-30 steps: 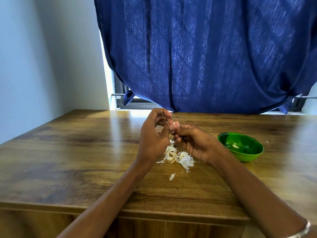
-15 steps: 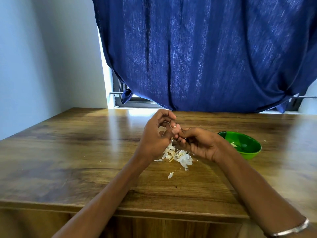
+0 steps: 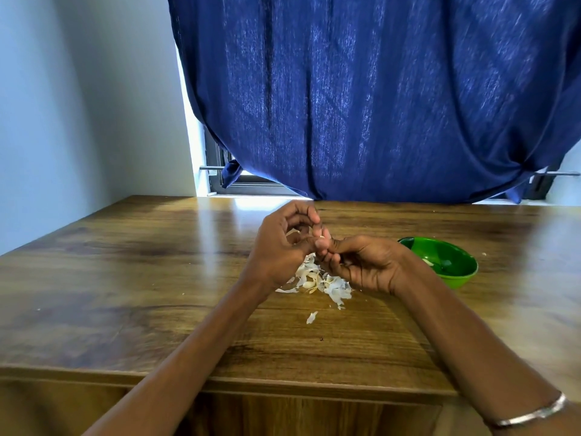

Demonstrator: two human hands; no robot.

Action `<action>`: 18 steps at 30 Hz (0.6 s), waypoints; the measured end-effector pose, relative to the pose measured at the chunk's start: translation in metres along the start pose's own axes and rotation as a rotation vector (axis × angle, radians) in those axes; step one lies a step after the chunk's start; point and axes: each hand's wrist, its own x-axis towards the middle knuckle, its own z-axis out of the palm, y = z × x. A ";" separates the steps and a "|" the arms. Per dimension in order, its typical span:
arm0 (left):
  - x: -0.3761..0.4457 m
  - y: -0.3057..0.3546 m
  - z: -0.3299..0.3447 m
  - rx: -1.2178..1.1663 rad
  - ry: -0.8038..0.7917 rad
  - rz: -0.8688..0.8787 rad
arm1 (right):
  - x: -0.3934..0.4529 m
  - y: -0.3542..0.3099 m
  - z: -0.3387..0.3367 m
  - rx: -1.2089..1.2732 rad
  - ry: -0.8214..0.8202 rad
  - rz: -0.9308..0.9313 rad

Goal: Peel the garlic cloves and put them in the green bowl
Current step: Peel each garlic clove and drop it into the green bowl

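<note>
Both hands meet above the middle of the wooden table [image 3: 125, 278]. My left hand [image 3: 283, 250] and my right hand [image 3: 364, 265] pinch a small garlic clove [image 3: 322, 236] between their fingertips; only a pale sliver of it shows. Under the hands lies a pile of white garlic skins and cloves [image 3: 317, 280]. One loose skin flake [image 3: 312, 317] lies nearer to me. The green bowl [image 3: 452, 272] stands to the right of my right hand, with a peeled clove [image 3: 427, 262] inside.
A dark blue curtain [image 3: 361, 105] hangs behind the table's far edge, over a window. A pale wall is on the left. The table's front edge runs close below my forearms. A silver bangle [image 3: 531, 415] is on my right wrist.
The hands stay together on the clove with small finger shifts. The view has tilted slightly, so the scene sits a little lower than one second ago.
</note>
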 end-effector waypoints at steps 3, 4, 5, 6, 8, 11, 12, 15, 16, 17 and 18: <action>0.000 -0.001 0.000 0.015 -0.003 0.008 | -0.001 0.000 0.000 0.004 -0.015 0.029; 0.000 -0.001 0.000 0.018 -0.004 0.013 | -0.001 0.000 0.001 0.007 -0.014 0.036; -0.001 -0.001 0.000 0.023 -0.005 0.020 | -0.001 0.000 0.001 0.009 -0.011 0.039; 0.000 -0.002 0.000 0.028 -0.003 0.028 | -0.001 -0.001 0.001 0.013 -0.008 0.042; -0.001 -0.002 0.002 0.030 0.007 0.037 | -0.001 -0.001 0.001 0.022 -0.008 0.042; -0.001 -0.004 0.004 0.039 0.022 0.050 | -0.001 0.000 0.001 0.036 -0.010 0.038; -0.001 -0.004 0.004 0.047 0.028 0.056 | -0.001 0.000 0.001 0.042 -0.013 0.038; -0.002 -0.004 0.006 0.065 0.052 0.093 | -0.001 0.000 0.000 0.059 -0.021 0.033; -0.003 -0.004 0.006 0.068 0.060 0.103 | 0.000 0.000 0.000 0.063 -0.024 0.030; -0.003 -0.005 0.007 0.071 0.070 0.110 | 0.000 0.000 0.001 0.068 -0.028 0.028; -0.003 -0.005 0.008 0.075 0.078 0.118 | 0.000 0.000 0.001 0.070 -0.031 0.022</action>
